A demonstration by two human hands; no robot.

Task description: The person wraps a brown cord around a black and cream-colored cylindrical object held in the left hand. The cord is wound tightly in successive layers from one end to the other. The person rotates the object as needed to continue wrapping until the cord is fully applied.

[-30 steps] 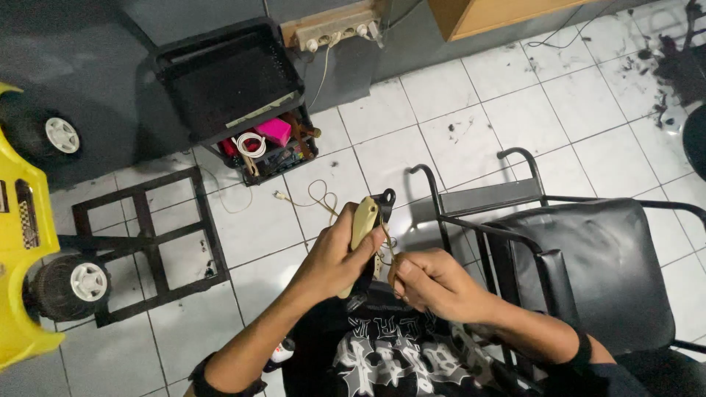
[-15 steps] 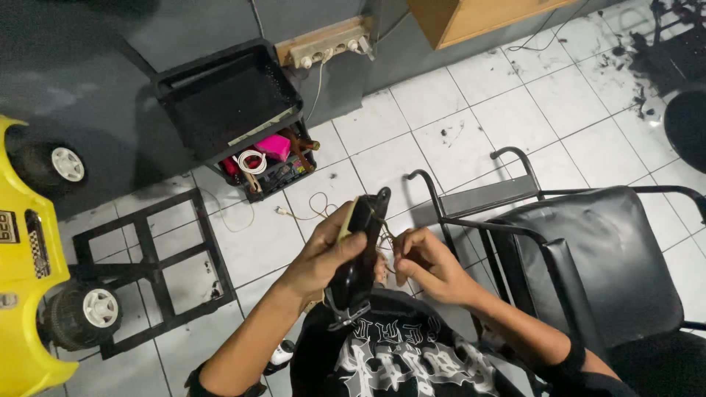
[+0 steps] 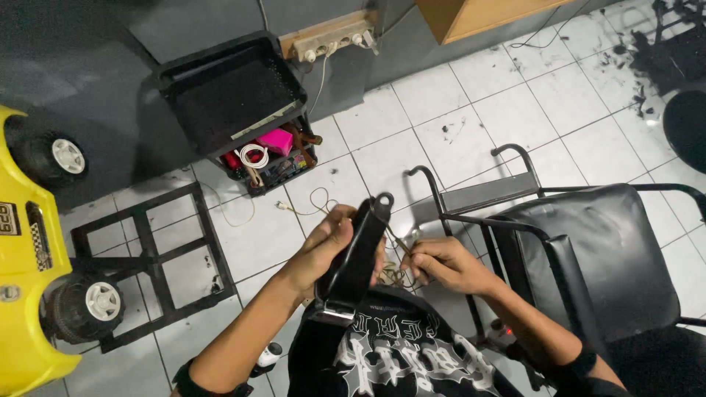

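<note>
Here, a black hair clipper [image 3: 357,254] stands tilted over the person's lap, gripped by the left hand [image 3: 323,246]. At its three o'clock the right hand [image 3: 445,265] pinches a thin cord [image 3: 397,273] in its fingers. A black chair [image 3: 596,257] sits further right, a yellow toy car [image 3: 29,242] at nine o'clock.

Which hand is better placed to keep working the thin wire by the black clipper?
Right, probably. The right hand already pinches the thin wire at its fingertips beside the black clipper. The left hand is wrapped around the clipper body, holding it up, so it isn't free.
</note>
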